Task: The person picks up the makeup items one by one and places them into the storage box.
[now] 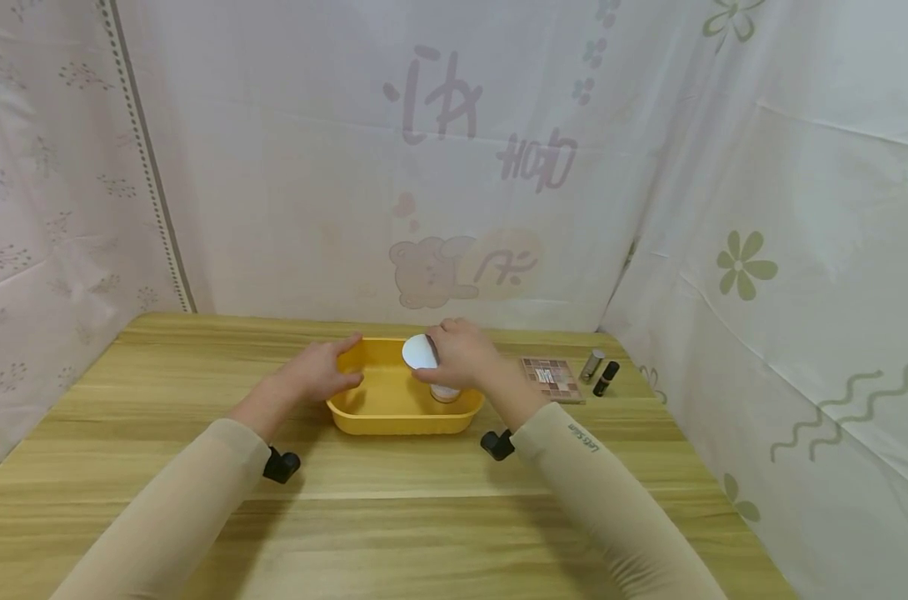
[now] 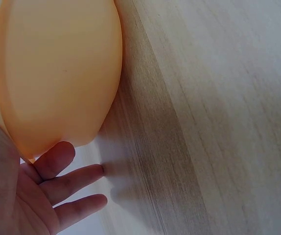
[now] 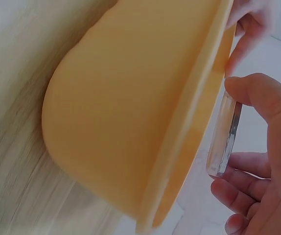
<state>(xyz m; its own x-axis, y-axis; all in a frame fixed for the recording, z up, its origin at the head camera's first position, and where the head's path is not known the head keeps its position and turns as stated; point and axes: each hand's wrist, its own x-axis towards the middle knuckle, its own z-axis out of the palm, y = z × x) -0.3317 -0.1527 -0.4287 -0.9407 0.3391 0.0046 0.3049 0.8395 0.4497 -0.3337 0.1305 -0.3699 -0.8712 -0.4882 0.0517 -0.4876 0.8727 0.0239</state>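
Note:
A yellow plastic basin [image 1: 401,425] stands on the wooden table. My left hand [image 1: 315,372] is at its left end, thumb and index finger spread apart; in the left wrist view, loosely extended fingers [image 2: 72,183] lie against the basin's end. Above the basin's right half, my right hand [image 1: 465,354] pinches a round, flat cosmetic compact [image 1: 420,353] with a pale face. Seen edge-on in the right wrist view, the compact [image 3: 223,134] has a clear side and a shiny dark rim. Below that hand a small round pale item [image 1: 445,394] sits in the basin, partly hidden.
To the right of the basin lies a checkered makeup palette [image 1: 551,380]. Beyond it are a silvery tube [image 1: 592,365] and a black tube [image 1: 606,378]. Patterned white curtains [image 1: 311,167] hang behind and at both sides of the wooden table [image 1: 394,533].

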